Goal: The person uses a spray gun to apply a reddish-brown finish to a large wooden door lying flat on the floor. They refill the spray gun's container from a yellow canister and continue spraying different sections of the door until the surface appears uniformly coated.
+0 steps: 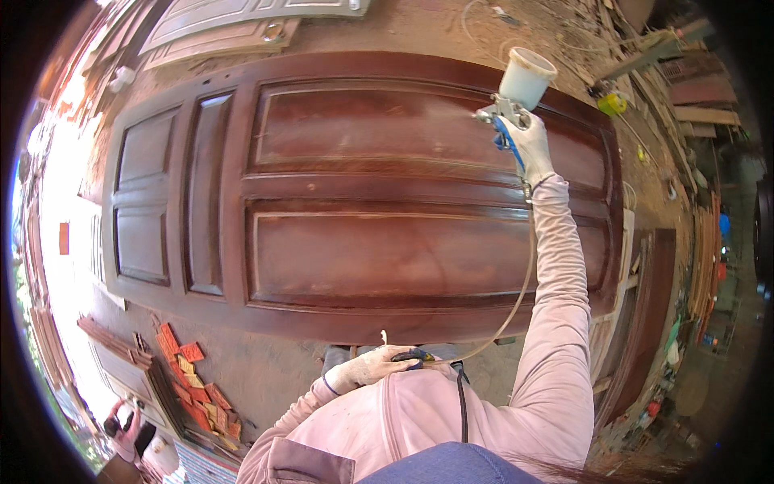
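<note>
A dark reddish-brown panelled wooden door (347, 252) lies flat in front of me. Over its far right part, my right hand (529, 147), in a white and blue glove, is closed round a spray gun (505, 110). A white paint cup (529, 78) sits on top of the gun, whose nozzle points left. Pale haze hangs over the far panel before the nozzle. From the gun's handle, a thin air hose (528, 278) curves back to my waist. There my gloved left hand (369, 368) is curled round the hose, its fingers partly hidden.
Pale door panels (234, 36) lie beyond the door at the far left. Orange and yellow blocks (193, 379) are scattered on the ground at near left. Another person (129, 431) works at lower left. Dark boards (645, 315) lean on the right; a yellow container (612, 104) stands at far right.
</note>
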The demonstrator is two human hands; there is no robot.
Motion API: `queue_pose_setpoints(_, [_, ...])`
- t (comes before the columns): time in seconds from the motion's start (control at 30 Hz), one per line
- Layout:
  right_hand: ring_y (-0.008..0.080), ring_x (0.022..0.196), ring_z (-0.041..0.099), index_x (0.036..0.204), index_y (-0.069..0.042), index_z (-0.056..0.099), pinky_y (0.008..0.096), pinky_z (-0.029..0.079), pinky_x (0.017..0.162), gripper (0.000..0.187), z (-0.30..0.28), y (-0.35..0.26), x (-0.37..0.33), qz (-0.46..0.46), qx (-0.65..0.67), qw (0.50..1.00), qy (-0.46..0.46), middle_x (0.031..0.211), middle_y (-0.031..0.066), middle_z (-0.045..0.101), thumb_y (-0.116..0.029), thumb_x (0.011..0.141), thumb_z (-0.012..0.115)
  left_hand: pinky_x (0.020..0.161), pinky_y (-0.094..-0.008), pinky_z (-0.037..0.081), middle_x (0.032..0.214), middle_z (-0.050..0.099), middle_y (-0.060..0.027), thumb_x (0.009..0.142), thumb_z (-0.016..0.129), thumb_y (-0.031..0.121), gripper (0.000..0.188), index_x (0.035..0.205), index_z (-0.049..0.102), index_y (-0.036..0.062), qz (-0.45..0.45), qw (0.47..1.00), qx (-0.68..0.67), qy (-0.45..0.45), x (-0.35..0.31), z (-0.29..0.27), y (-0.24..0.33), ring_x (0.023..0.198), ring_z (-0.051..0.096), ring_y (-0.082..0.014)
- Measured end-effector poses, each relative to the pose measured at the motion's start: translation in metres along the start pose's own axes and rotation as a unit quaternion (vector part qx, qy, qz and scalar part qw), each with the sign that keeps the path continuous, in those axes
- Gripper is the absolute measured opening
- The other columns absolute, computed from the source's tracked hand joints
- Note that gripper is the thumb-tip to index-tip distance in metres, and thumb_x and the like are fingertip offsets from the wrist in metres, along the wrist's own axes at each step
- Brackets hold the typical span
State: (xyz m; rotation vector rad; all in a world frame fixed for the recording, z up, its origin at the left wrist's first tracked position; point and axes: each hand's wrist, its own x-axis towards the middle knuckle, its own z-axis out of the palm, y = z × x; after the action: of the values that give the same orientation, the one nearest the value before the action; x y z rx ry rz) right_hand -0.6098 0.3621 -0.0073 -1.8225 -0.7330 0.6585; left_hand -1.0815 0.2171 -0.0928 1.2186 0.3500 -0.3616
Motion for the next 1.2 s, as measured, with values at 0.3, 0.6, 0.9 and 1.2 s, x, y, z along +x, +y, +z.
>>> queue_pose_setpoints(0.3, [0.0158,0.062,0.069,0.108,-0.005,0.073,0.029,0.054,0.055,0.026,-0.228,0.082,0.013,0.013,-0.186,0.966,0.178,0.082,0.0075,0.073,-0.02,0.087,0.072,0.109,-0.0398,0.041,0.138,0.054,-0.0219,0.102,0.055,0.029,0.044,0.139,0.055,0.005,-0.037,0.998,0.026,-0.05,0.087,0.036,0.049,0.127,0.052,-0.0346])
queue_pose_setpoints(0.6, [0.0358,0.102,0.068,0.123,-0.008,0.066,0.0457,0.052,0.091,0.043,-0.353,0.145,0.013,-0.028,-0.5,0.799,0.332,0.109,0.019,0.072,-0.032,0.087,0.066,0.097,-0.0305,0.046,0.12,0.066,-0.0096,0.103,0.057,0.027,0.039,0.132,0.058,0.001,-0.069,0.996,-0.018,-0.044,0.138,0.054,0.096,0.11,0.057,-0.0133])
queue_pose_setpoints(0.9, [0.0291,0.097,0.071,0.116,-0.009,0.071,0.0396,0.054,0.086,0.036,-0.249,0.117,-0.019,-0.038,-0.371,0.896,0.242,0.102,0.0139,0.075,-0.024,0.084,0.071,0.094,-0.0263,0.046,0.117,0.064,-0.0026,0.103,0.057,0.028,0.039,0.133,0.058,0.0016,-0.091,0.991,-0.093,-0.034,0.081,0.023,0.098,0.106,0.054,-0.0088])
queue_pose_setpoints(1.2, [0.0073,0.059,0.064,0.12,-0.012,0.072,0.024,0.051,0.053,0.031,-0.006,0.007,-0.054,-0.009,-0.05,0.998,0.044,0.088,0.0007,0.075,-0.017,0.09,0.07,0.1,-0.0328,0.045,0.125,0.064,-0.0089,0.103,0.057,0.022,0.037,0.132,0.058,0.0004,-0.056,0.995,-0.085,0.007,-0.033,-0.017,0.042,0.111,0.058,-0.0167])
